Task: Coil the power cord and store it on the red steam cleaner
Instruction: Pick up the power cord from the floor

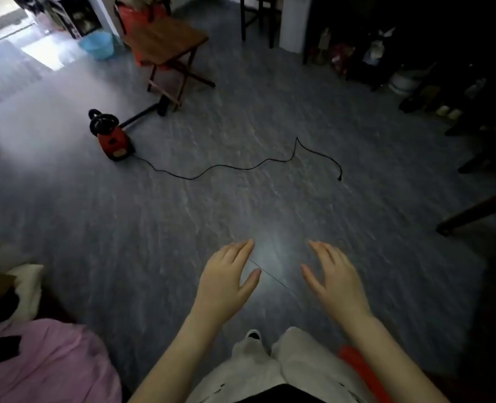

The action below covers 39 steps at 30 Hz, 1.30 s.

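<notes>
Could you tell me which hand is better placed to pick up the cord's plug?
Probably the right hand: the plug lies ahead on its side; the left hand is farther off.

Nothing here can be read: no words, brands, numbers or signs. The red steam cleaner (114, 141) on the floor (241, 205) has a pale patch (120, 153) low on its near face, too small and blurred to make out.

One cleaner (114, 141); one cord (241, 168); two hands (226, 277) (337, 283)
</notes>
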Available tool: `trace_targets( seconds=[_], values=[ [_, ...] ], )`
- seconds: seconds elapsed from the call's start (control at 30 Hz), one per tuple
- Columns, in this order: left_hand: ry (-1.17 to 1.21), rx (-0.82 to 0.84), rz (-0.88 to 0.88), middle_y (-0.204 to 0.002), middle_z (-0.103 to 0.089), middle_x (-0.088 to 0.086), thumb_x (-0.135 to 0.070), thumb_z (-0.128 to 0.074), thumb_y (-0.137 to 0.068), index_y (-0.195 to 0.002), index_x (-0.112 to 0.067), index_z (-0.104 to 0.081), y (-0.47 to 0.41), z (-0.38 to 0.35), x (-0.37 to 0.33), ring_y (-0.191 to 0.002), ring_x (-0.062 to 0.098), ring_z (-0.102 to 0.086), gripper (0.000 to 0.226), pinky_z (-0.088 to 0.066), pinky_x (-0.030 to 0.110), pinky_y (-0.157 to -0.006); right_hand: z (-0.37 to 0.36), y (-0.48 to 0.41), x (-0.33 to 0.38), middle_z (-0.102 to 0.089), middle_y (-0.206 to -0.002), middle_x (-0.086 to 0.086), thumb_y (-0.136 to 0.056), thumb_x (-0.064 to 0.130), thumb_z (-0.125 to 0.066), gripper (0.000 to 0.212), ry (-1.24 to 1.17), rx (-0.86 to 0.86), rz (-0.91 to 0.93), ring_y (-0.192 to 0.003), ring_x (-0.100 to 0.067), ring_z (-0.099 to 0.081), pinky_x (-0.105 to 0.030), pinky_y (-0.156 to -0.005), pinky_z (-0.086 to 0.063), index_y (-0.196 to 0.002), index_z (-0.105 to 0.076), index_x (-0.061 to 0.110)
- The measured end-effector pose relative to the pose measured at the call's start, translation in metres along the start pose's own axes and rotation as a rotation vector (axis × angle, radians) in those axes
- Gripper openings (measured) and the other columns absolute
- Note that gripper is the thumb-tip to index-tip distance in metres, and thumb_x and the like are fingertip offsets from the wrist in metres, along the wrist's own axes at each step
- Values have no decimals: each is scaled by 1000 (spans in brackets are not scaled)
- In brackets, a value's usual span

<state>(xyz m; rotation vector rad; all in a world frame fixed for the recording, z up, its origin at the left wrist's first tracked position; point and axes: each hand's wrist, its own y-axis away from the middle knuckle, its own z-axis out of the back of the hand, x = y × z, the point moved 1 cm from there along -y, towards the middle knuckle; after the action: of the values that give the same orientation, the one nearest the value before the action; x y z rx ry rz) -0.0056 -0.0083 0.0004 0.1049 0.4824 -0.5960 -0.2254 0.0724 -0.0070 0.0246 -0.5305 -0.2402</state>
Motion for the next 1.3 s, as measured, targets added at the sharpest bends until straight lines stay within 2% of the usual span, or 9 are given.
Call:
trace_targets(
  seconds=[0.2,0.43,0.67,0.8,0.9,1.3],
  values=[
    [32,2,-83,-129,-61,2,-44,-50,-93,-134,-11,-54,-64,5,8,-115,19,-57,53,-46,32,-96,14,-37,-3,-60,-131,-11,-93,48,-41,60,-12,-140,-57,-121,-28,-55,-43,-101,-46,-136,-53,7],
    [20,33,-170,-128,-62,1,-46,-47,-94,-134,-12,-54,-187,-23,-4,-115,18,-57,54,-44,30,-95,46,-127,-59,-60,-133,-11,-93,47,-41,60,40,-205,-100,-124,-30,-54,-42,-102,-43,-136,-53,7],
    [7,4,-169,-133,-59,1,-46,-48,-93,-135,-14,-53,-349,-45,-46,-120,19,-54,53,-40,30,-99,113,-259,-142,-56,-138,-15,-95,46,-40,60,61,-203,-84,-128,-33,-51,-50,-102,-44,-142,-48,10],
    [-25,-14,-213,-137,-56,4,-45,-49,-93,-136,-14,-52,-443,-41,-70,-125,23,-51,53,-40,37,-104,156,-333,-176,-58,-136,-16,-94,44,-40,58,158,-205,-56,-127,-38,-52,-53,-106,-40,-139,-52,10],
    [-19,-27,-189,-135,-56,4,-44,-49,-93,-136,-13,-52,-503,-40,-78,-124,21,-51,53,-41,35,-102,171,-387,-197,-60,-134,-17,-94,43,-39,57,194,-170,-59,-126,-37,-53,-55,-108,-37,-138,-53,9],
    [10,163,-192,-132,-58,1,-45,-47,-93,-135,-14,-53,-720,-98,-18,-119,19,-53,53,-38,28,-100,164,-592,-283,-61,-128,-18,-94,42,-37,57,131,-134,-236,-118,-36,-57,-52,-103,-41,-134,-55,6]
  ],
)
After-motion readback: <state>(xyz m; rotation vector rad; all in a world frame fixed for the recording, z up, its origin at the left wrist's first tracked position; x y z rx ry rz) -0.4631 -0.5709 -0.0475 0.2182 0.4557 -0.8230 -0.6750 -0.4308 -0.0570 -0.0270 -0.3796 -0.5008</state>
